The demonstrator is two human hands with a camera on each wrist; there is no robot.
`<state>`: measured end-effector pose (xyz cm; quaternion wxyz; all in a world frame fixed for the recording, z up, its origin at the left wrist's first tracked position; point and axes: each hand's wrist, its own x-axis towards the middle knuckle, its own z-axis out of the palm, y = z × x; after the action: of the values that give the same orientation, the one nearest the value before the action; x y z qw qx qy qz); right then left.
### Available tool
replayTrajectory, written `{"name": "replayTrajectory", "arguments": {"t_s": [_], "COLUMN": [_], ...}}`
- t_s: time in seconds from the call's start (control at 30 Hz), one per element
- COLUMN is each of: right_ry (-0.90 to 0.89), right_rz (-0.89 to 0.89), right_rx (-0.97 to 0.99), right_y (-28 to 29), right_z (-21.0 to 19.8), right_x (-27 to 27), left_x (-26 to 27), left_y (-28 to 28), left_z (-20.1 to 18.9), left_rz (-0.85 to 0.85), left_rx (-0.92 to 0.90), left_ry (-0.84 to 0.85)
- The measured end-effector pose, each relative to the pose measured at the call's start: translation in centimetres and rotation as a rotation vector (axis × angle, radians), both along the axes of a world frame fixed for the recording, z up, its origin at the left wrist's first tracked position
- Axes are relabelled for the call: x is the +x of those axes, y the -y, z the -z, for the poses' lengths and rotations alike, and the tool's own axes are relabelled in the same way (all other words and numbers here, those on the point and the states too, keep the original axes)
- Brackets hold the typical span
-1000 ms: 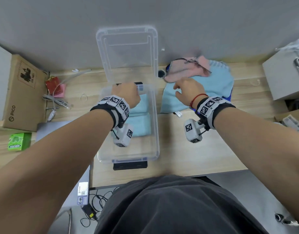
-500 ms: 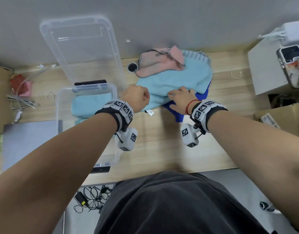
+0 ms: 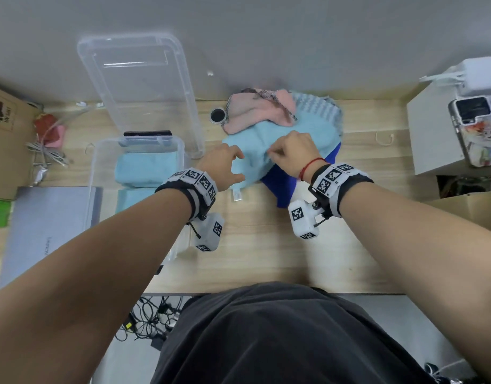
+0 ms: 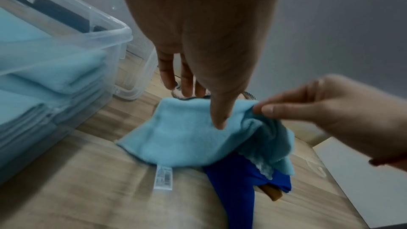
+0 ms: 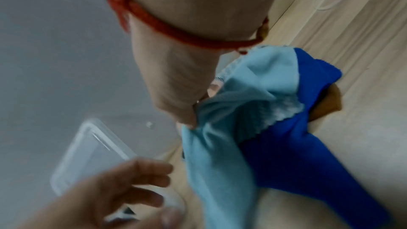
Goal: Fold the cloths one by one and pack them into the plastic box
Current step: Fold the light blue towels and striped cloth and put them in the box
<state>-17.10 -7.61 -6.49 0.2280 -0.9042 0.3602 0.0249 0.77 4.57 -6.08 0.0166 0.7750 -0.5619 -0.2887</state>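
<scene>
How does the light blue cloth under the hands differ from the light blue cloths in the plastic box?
The light blue cloth on the table lies unfolded and rumpled over a dark blue cloth, pinched by the right hand. The cloths in the plastic box are folded flat and untouched. They share colour.

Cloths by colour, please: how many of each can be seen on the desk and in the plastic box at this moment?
Light blue, folded in the plastic box: 2
Light blue, in the desk pile, pinched by the right hand: 1
Dark blue: 1
Pink: 1
Striped blue-and-white: 1
Total visible: 6
</scene>
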Motion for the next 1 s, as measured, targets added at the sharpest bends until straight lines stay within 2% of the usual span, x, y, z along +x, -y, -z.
{"name": "replayTrajectory", "arguments": {"t_s": [0.07, 0.2, 0.3, 0.4, 0.53, 0.63, 0.77, 0.9, 1.0], "right_ry": [0.151, 0.442, 0.566, 0.513, 0.26, 0.292, 0.325, 0.351, 0.368], "right_rz": [0.104, 0.226, 0.295, 0.278, 0.223, 0.186, -0.012, 0.153, 0.316], "right_rx": [0.117, 0.229, 0.244, 0.117, 0.002, 0.082, 0.266, 0.184, 0.1], "right_y": [0.3, 0.2, 0.0, -0.3, -1.9, -4.3, -9.3, -13.4, -14.8], "right_z": [-2.6, -8.2, -11.5, -13.4, -14.0, -14.5, -14.6, -13.1, -12.8], "right_x": [0.2, 1.3, 1.7, 1.3, -0.3, -1.4, -1.9, -3.0, -4.4], "left_x": [-0.6, -2.1, -2.9, -3.3, -2.7, -2.1, -3.0, -4.1, -4.1], "left_y": [0.1, 0.8, 1.0, 0.6, -0.2, -1.2, -3.7, -6.8, -8.6], "left_z": [-0.8, -3.7, -5.8, -8.2, -11.6, -13.5, -15.2, -15.5, -15.5], "left_rz": [-0.025, -0.011, 0.003, -0.083, -0.209, -0.272, -0.279, -0.164, -0.065], "left_rx": [-0.032, -0.107, -0.208, -0.311, -0.462, -0.492, -0.496, -0.365, -0.27], "left_ry": [-0.042, -0.097, -0.12, -0.162, -0.334, -0.414, -0.613, -0.728, -0.712]}}
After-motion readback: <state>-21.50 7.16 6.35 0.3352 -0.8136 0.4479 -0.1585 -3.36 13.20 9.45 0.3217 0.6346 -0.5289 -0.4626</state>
